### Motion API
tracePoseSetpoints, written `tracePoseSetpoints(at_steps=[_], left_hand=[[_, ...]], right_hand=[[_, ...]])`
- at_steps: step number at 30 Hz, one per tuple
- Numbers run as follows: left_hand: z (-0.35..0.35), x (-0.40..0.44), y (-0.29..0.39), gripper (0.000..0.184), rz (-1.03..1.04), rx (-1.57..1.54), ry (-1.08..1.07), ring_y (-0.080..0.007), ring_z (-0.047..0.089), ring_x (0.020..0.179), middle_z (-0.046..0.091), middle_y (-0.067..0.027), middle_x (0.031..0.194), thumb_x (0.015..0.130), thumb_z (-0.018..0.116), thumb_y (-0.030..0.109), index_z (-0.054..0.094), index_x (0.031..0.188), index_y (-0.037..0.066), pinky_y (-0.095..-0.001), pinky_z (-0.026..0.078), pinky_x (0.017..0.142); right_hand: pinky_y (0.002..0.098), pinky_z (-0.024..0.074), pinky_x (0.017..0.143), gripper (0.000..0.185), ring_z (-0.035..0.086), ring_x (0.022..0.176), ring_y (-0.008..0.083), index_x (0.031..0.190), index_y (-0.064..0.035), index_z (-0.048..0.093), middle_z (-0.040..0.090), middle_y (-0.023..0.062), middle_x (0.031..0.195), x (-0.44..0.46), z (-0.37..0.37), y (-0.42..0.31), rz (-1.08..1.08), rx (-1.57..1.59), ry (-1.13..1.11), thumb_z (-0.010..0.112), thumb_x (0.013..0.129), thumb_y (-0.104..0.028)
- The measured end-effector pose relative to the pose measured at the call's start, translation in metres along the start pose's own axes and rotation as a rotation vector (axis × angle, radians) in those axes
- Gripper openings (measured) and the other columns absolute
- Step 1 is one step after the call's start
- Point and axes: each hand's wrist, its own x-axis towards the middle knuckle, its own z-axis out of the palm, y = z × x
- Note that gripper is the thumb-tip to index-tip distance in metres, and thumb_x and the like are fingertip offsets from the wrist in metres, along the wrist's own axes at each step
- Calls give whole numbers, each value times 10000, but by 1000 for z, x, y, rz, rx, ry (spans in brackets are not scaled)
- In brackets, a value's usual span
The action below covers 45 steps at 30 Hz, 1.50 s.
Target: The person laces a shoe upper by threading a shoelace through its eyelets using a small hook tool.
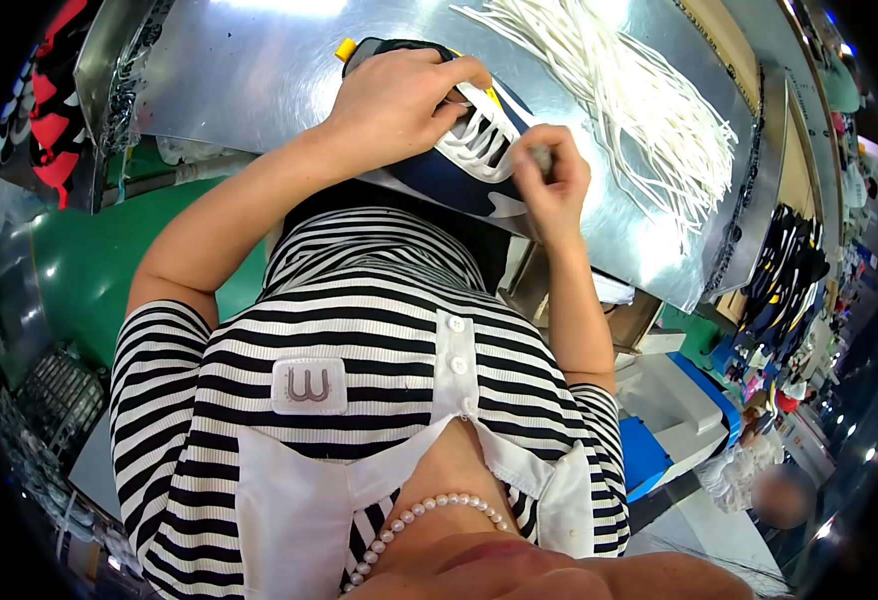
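Observation:
A dark navy sneaker (444, 185) with yellow accents lies on its side at the near edge of the metal table. White laces (481, 140) run in rows across its opening. My left hand (399, 100) wraps over the ankle end of the sneaker, thumb and index finger bent in at the top of the lacing. By the toe end, my right hand (556, 180) is closed with curled fingers, close to the lower lace rows. Whatever sits between its fingertips is blurred and too small to name.
A large bundle of loose white laces (649, 120) covers the right part of the metal table (249, 75). Red and black shoe parts (54, 135) hang at the far left. More dark shoe pieces (784, 265) are at the right, above a blue and white bin (674, 420).

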Motion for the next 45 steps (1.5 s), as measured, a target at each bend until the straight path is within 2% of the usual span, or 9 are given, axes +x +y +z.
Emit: tracePoseSetpoints(at_steps=[6,11,14,18,24,28,32,41,45], left_hand=[[-4,1,-1,306,-19,-5,-39,-268,660,825,678,-86,901,820,696,95,651,1121,127,-363,508,704],[-10,-70,-15,439,179,74,473,-307,570,1125,565,-159,1297,811,697,-2,577,1233,28,-398,479,938],[15,-116,-9,516,-586,-1035,387,-269,486,1266,391,-187,1463,937,640,77,410,1390,-17,-394,414,1085],[-26,-92,-10,503,-781,-1913,145,-219,562,1208,583,-139,1293,936,678,183,467,1349,-10,-371,449,1047],[-136,-35,-14,388,-366,-881,463,-115,652,943,696,-95,1085,883,699,110,579,1233,-7,-283,524,838],[-159,33,-107,316,-118,333,508,-433,593,878,579,-220,996,852,683,131,543,1087,-27,-441,500,757],[-128,119,-263,438,-95,848,520,-387,589,1031,585,-209,1124,871,670,164,504,1218,-47,-444,525,820],[-78,113,-200,514,-30,316,540,-372,561,1120,516,-213,1254,854,717,158,512,1288,-24,-421,474,948],[-21,176,-205,564,-220,-104,545,-355,616,1076,602,-221,1225,850,727,255,521,1306,-5,-400,495,907]], right_hand=[[172,390,641,119,479,723,25,1036,-13,568,575,-16,853,9,11,6,106,196,289,634,944,-48],[187,392,588,168,496,700,46,1109,-14,563,573,-1,841,14,11,3,134,289,331,604,973,-103],[184,385,586,178,496,702,42,1125,-7,573,568,-8,816,20,16,2,207,395,258,594,980,-110],[182,308,547,151,417,623,30,1085,-9,624,507,-38,721,36,58,-19,280,365,70,581,980,-108],[269,469,596,150,568,588,147,986,-53,706,626,70,684,83,60,-9,-125,-525,159,711,849,-112],[390,497,633,203,640,706,301,1036,-116,667,620,62,951,106,39,15,-155,-1034,109,703,838,-139],[416,494,622,166,629,695,321,991,-112,643,589,73,940,112,34,26,-179,-999,107,688,832,-119],[421,513,629,232,636,743,333,1009,-98,572,586,87,1052,111,41,8,-285,-745,-199,676,802,-83],[258,481,657,199,618,780,123,1055,-67,581,626,60,941,102,88,-71,-135,-34,-512,626,869,-12]])
